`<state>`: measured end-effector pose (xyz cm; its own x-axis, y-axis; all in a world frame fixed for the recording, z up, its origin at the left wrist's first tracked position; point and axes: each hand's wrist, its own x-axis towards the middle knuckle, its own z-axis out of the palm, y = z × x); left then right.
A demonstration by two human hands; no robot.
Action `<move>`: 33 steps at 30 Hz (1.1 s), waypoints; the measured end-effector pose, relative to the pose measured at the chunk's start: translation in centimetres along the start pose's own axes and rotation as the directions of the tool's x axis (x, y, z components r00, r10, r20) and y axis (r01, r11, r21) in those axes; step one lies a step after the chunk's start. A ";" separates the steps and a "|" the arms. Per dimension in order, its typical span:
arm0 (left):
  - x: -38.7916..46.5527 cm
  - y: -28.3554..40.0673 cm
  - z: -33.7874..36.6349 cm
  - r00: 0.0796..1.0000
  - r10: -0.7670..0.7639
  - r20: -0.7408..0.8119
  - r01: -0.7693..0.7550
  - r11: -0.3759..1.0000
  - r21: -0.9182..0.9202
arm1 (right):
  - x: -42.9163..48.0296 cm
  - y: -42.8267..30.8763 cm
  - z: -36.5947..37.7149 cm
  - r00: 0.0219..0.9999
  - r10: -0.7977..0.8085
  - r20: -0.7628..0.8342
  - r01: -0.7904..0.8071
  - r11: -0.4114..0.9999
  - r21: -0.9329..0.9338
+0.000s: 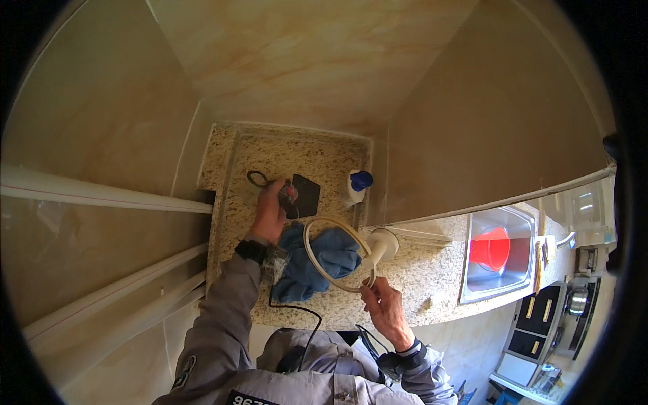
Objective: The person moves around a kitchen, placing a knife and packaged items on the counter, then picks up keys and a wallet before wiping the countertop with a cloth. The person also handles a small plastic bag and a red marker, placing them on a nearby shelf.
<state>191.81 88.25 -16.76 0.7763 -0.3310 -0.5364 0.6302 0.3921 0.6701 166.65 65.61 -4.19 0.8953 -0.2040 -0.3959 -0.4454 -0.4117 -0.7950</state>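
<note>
My left hand (271,210) is closed around a small dark object (288,196) with clear and reddish parts; its kind is hard to make out. A black cord loop (257,178) sticks out beyond that hand, and a flat black piece (308,196) lies at its right. Between thumb and fingers, my right hand (387,311) pinches a coiled white hose (308,253). Beside the coil is a white plastic fitting (383,245) with a wide round end. Below the left hand, a crumpled blue cloth (316,263) rests on the speckled stone counter (288,152), partly behind the hose.
A white bottle with a blue cap (361,180) stands near the back right corner. Tiled walls enclose this end. White pipes (111,195) run along the left. Farther right, a steel sink (506,291) holds a red plastic container (491,249). A black cable (314,311) hangs over the counter's front edge.
</note>
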 end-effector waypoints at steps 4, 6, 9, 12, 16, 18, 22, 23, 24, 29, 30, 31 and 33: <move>1.0 0.5 1.6 0.979 0.118 0.167 -0.134 0.987 0.090 | -0.4 0.2 -0.1 1.000 -0.020 -0.006 0.020 1.000 0.004; 1.0 0.8 2.0 0.982 0.137 0.128 -0.146 0.987 0.063 | -0.5 0.2 -0.2 1.000 -0.024 0.002 0.024 1.000 0.007; 0.5 1.2 1.6 0.975 0.204 0.088 -0.214 0.967 0.138 | -0.4 0.3 -0.2 1.000 -0.012 0.010 0.012 1.000 0.011; -0.8 1.2 -0.1 0.940 0.314 0.136 -0.336 0.922 0.194 | -0.3 0.4 -0.2 1.000 -0.020 0.019 0.020 1.000 0.024; -2.0 0.5 -2.7 0.947 0.318 0.050 -0.320 0.917 0.240 | -0.2 0.7 -0.2 0.999 -0.024 0.026 0.024 1.000 0.016; -2.0 -0.3 -3.3 0.961 0.190 0.202 -0.239 0.936 0.257 | -0.3 0.8 -0.3 0.999 -0.004 0.040 0.003 1.000 0.028; 0.3 -1.8 -1.7 0.970 0.075 0.231 -0.173 0.881 0.439 | -0.4 0.9 -0.3 0.998 -0.052 0.030 0.052 0.998 0.018; 0.9 -2.2 -1.0 0.963 0.104 0.250 -0.212 0.865 0.455 | -0.5 0.9 -0.3 0.998 -0.055 0.030 0.054 0.998 0.013; 1.3 -2.6 -0.4 0.963 0.117 0.245 -0.226 0.843 0.488 | -0.7 0.9 -0.4 0.999 -0.037 0.038 0.036 0.999 0.016; 2.3 -3.5 -2.1 0.927 0.310 0.211 -0.371 0.844 0.387 | -1.5 1.0 -1.0 0.996 -0.051 0.071 0.053 0.998 -0.033; 1.8 -3.5 -3.5 0.883 0.440 0.166 -0.470 0.818 0.331 | -1.6 1.0 -1.1 0.996 -0.030 0.081 0.034 0.998 -0.048; 1.8 -3.3 -4.7 0.871 0.491 0.014 -0.464 0.812 0.354 | -1.7 1.0 -1.2 0.995 -0.067 0.080 0.071 0.996 -0.051; 1.8 -2.8 -6.9 0.759 0.639 -0.122 -0.474 0.672 0.569 | -1.9 1.0 -1.2 0.994 -0.075 0.085 0.082 0.994 -0.073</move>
<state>191.46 92.49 -23.15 0.9936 0.1046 -0.0416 0.0489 -0.0683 0.9965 164.54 64.54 -3.66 0.9230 -0.0962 -0.3726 -0.3697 -0.4909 -0.7889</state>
